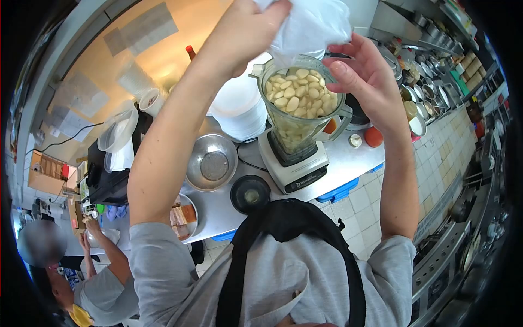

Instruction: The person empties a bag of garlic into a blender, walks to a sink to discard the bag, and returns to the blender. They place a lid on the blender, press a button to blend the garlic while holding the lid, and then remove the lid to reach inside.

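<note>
Above a blender jar (pixel 302 95) full of pale peeled cloves or beans in liquid, my left hand (pixel 253 30) grips a white translucent plastic bag (pixel 310 27). My right hand (pixel 359 71) is at the bag's lower right edge, beside the jar's rim, with its fingers spread. The jar stands open on its silver motor base (pixel 294 163). A round black lid (pixel 250 194) lies on the metal counter in front of the base, to its left.
A steel bowl (pixel 212 162), a stack of white plates (pixel 239 111) and a bowl of meat pieces (pixel 184 217) stand left of the blender. A tomato (pixel 373 137) lies to the right. A co-worker (pixel 103 272) handles a bag at the far left.
</note>
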